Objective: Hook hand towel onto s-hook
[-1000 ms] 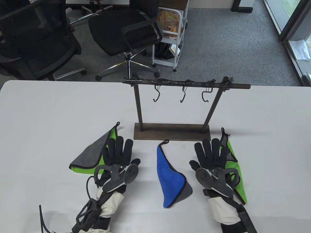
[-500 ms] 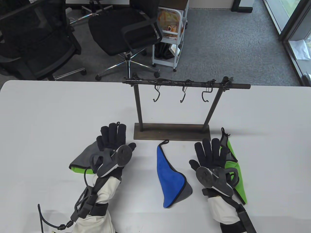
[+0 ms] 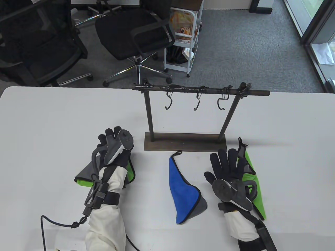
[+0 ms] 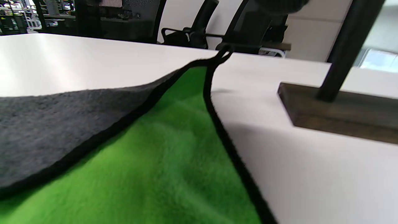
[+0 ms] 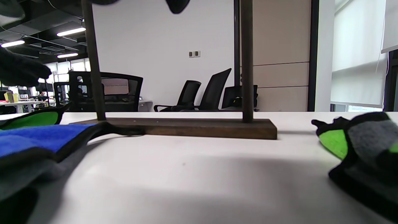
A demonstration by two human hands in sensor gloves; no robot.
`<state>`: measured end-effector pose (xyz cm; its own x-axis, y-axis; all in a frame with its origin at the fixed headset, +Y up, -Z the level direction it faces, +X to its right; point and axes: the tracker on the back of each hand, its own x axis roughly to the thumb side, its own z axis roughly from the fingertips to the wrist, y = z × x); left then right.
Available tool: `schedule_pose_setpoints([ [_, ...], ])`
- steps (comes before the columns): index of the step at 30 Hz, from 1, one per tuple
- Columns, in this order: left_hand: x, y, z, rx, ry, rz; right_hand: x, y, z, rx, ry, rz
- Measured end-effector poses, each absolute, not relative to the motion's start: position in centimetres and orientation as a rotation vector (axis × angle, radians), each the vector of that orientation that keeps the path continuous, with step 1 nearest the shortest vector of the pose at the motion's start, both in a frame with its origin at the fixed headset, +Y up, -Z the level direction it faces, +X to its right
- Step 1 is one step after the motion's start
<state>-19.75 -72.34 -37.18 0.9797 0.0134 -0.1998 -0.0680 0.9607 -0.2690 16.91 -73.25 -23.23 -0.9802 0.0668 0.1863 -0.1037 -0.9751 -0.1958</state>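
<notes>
Your left hand (image 3: 115, 146) is over the corner of the left green towel (image 3: 86, 174), nearest its hanging loop.

That towel lies flat on the table (image 3: 52, 125), left of the rack (image 3: 184, 142). Its long axis points up and right toward its loop (image 4: 224, 54), which the left wrist view shows lying on the table just ahead of your fingers, near the rack's base. You cannot tell from these views whether your left fingers are curled or pinching; the tracker hides them. Your right hand (image 3: 230, 172) lies flat with fingers spread, partly on the right green towel (image 3: 255, 183). The 3 s-hooks (image 3: 197, 103) hang bare, above and right of the loop. A blue towel (image 3: 183, 185) lies between your hands.
</notes>
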Motion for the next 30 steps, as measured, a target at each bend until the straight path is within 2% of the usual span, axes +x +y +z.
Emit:
schedule_pose_setpoints([
  [6,-19.1,-75.3,-38.4,-0.438,0.232,-0.117,16.8,-73.3,-23.2,0.287,-0.316,3.018],
  [11,-19.5,-77.3,-38.4,-0.508,0.271,-0.086,16.8,-73.3,-23.2,0.292,-0.309,3.017],
  [22,-19.9,-77.1,-37.1,-0.265,0.250,-0.051,16.5,-73.4,-23.2,0.316,-0.295,3.019],
  [26,-20.5,-76.8,-36.7,-0.210,0.266,0.030,16.6,-73.4,-23.2,0.317,-0.293,3.014],
  [30,-21.3,-75.9,-36.1,-0.132,0.247,0.217,16.6,-73.5,-23.2,0.317,-0.285,3.009],
])
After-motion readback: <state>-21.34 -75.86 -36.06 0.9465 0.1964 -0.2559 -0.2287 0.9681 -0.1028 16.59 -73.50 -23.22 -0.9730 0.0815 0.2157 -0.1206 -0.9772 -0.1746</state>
